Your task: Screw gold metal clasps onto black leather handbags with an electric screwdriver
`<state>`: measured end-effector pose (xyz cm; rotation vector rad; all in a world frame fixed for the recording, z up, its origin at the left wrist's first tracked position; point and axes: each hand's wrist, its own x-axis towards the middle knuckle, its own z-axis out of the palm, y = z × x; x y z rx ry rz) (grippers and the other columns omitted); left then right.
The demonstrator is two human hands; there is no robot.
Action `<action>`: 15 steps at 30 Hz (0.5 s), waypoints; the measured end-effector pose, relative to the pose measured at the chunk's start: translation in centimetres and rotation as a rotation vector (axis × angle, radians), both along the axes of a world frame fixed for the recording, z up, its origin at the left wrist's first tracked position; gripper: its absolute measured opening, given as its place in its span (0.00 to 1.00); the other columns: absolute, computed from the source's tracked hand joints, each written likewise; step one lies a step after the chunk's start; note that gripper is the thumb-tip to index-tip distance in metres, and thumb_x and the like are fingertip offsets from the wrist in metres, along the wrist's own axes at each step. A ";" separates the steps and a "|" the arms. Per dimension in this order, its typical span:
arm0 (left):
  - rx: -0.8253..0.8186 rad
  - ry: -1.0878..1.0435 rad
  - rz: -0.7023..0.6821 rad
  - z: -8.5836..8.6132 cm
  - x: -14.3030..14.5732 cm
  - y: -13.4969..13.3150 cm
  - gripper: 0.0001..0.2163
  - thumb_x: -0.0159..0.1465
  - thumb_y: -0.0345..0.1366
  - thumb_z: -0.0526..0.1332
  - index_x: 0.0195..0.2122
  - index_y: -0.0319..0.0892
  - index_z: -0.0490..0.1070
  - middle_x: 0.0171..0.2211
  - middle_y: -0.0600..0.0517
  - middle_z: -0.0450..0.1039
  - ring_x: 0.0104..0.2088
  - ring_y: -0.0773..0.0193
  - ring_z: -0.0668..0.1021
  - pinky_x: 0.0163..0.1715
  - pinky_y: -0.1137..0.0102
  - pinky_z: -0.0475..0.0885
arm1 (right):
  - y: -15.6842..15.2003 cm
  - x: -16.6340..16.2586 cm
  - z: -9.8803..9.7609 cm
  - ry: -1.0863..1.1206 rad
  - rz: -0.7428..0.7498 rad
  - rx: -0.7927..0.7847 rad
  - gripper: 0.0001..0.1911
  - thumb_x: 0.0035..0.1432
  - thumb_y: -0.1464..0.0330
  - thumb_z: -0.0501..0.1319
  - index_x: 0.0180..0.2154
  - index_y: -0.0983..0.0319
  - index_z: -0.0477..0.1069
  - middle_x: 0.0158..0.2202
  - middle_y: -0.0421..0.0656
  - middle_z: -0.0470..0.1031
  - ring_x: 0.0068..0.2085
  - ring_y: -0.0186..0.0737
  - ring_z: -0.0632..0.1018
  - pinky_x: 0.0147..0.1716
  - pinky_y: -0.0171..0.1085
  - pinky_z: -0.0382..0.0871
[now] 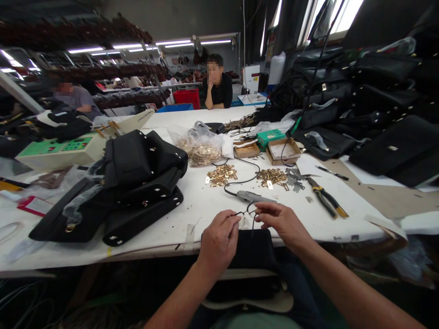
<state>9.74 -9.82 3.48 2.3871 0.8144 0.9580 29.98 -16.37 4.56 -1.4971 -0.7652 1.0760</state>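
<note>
Between my two hands, just above the table's front edge, is a pair of thin dark-rimmed eyeglasses [247, 211]. My left hand [219, 235] pinches one side of them, fingers closed. The fingertips of my right hand [279, 221] are closed on the other side. Below my hands a black bag [255, 249] rests at my lap against the table edge. A grey handheld tool [252, 196] with a black cord lies just beyond the glasses. Yellow-and-black pliers [327, 198] lie to the right of my right hand.
Gold metal fittings lie in two piles [222, 175] [272, 177], beside grey metal plates [295, 178]. Behind them are a plastic bag of fittings [206, 153], small cardboard boxes [283, 151] and a green box [270, 137]. Black bags [137, 178] are stacked left. A person [217, 87] leans on the far end.
</note>
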 end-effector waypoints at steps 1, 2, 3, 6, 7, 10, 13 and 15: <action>-0.025 -0.009 -0.002 0.3 -0.2 0.3 0.11 0.71 0.30 0.55 0.48 0.44 0.76 0.49 0.47 0.75 0.50 0.61 0.78 0.53 0.65 0.75 | -0.1 0.2 0.0 -0.126 0.024 -0.003 0.16 0.50 0.64 0.71 0.42 0.59 0.82 0.37 0.43 0.82 0.36 0.45 0.81 0.34 0.41 0.75; -0.053 -0.022 0.000 0.7 -0.4 0.5 0.10 0.71 0.31 0.55 0.47 0.44 0.76 0.49 0.47 0.75 0.50 0.61 0.78 0.53 0.64 0.74 | -0.1 0.4 0.0 -0.256 0.035 0.009 0.13 0.51 0.64 0.70 0.40 0.58 0.82 0.35 0.43 0.82 0.35 0.45 0.80 0.36 0.42 0.74; -0.086 -0.041 0.008 1.1 -0.5 0.7 0.10 0.71 0.32 0.56 0.46 0.44 0.76 0.49 0.47 0.75 0.51 0.60 0.78 0.54 0.64 0.74 | -0.1 0.6 0.0 -0.376 0.037 0.041 0.10 0.53 0.63 0.70 0.38 0.57 0.83 0.33 0.42 0.82 0.35 0.45 0.80 0.37 0.43 0.74; -0.268 -0.137 0.021 2.4 -1.3 1.2 0.09 0.71 0.36 0.57 0.42 0.44 0.78 0.51 0.47 0.74 0.53 0.59 0.77 0.57 0.62 0.72 | -0.2 1.2 0.5 -0.575 0.034 0.221 0.08 0.59 0.60 0.67 0.36 0.55 0.83 0.35 0.44 0.81 0.38 0.46 0.79 0.40 0.44 0.73; -0.358 -0.181 0.011 2.9 -1.7 1.2 0.08 0.71 0.37 0.58 0.41 0.44 0.78 0.51 0.47 0.74 0.53 0.58 0.77 0.56 0.62 0.72 | -0.3 1.3 0.9 -0.573 0.033 0.273 0.09 0.60 0.60 0.67 0.37 0.55 0.83 0.37 0.45 0.81 0.40 0.46 0.80 0.41 0.43 0.74; -0.560 -0.335 -0.017 4.7 -2.8 1.0 0.09 0.70 0.40 0.60 0.39 0.42 0.77 0.49 0.46 0.76 0.52 0.57 0.77 0.52 0.63 0.74 | -1.2 1.2 3.2 -0.472 0.046 0.342 0.10 0.63 0.60 0.65 0.38 0.57 0.83 0.39 0.46 0.82 0.38 0.46 0.81 0.36 0.41 0.76; -0.513 -0.474 0.001 7.3 -3.8 0.2 0.06 0.68 0.38 0.63 0.38 0.42 0.77 0.44 0.47 0.76 0.49 0.58 0.77 0.49 0.66 0.74 | -3.1 0.5 7.1 -0.493 -0.002 0.519 0.05 0.62 0.65 0.67 0.34 0.57 0.83 0.33 0.44 0.82 0.35 0.45 0.81 0.32 0.40 0.77; -0.389 -0.543 0.024 9.5 -4.3 -0.6 0.03 0.67 0.35 0.64 0.38 0.44 0.77 0.41 0.49 0.75 0.45 0.60 0.77 0.44 0.69 0.74 | -4.8 0.1 9.8 -0.531 -0.107 0.680 0.04 0.58 0.70 0.70 0.36 0.55 0.83 0.32 0.42 0.82 0.33 0.44 0.82 0.33 0.42 0.78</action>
